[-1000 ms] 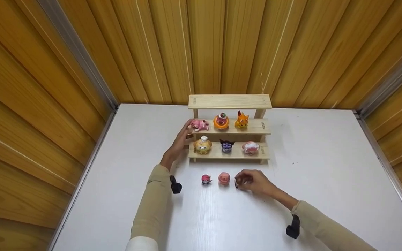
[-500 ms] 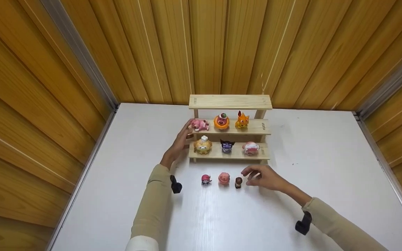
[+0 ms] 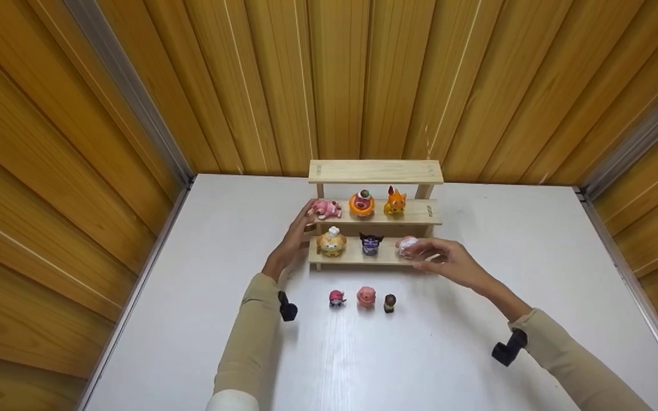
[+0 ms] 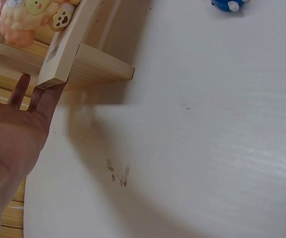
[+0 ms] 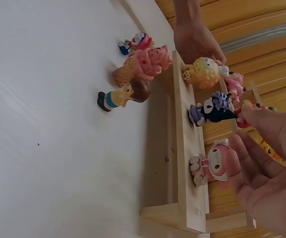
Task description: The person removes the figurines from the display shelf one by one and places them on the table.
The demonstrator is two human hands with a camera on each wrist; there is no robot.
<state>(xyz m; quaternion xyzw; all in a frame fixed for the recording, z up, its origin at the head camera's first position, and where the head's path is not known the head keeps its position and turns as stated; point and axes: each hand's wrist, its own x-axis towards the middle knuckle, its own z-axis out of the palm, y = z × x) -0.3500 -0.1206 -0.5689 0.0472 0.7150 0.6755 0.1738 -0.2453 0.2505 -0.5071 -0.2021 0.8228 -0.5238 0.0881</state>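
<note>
My right hand [image 3: 456,264] reaches over the lower step's right end, fingers and thumb apart, beside a pink-and-white figurine [image 3: 405,246]. In the right wrist view the fingers [image 5: 236,166] overlap that figurine's edge. My left hand [image 3: 291,240] rests at the left end of the wooden stepped shelf [image 3: 374,171], fingers extended along it. A yellow figurine with a white chef hat [image 3: 332,244] and a dark purple one [image 3: 370,244] share the lower step. On the middle step are a pink lying figurine [image 3: 327,209], one in an orange ring [image 3: 362,204] and an orange fox-like one [image 3: 396,202].
Three figurines stand on the white table [image 3: 352,365] before the shelf: a small red-capped one [image 3: 337,298], a pink ice-cream-cone one [image 3: 366,297] and a brown-haired one [image 3: 389,303]. Wood-panelled walls [image 3: 340,74] enclose the table at back and sides.
My right hand let go of the brown-haired figurine on the table and moved up and right to the pink-and-white figurine on the lower step. The left hand stayed at the shelf.
</note>
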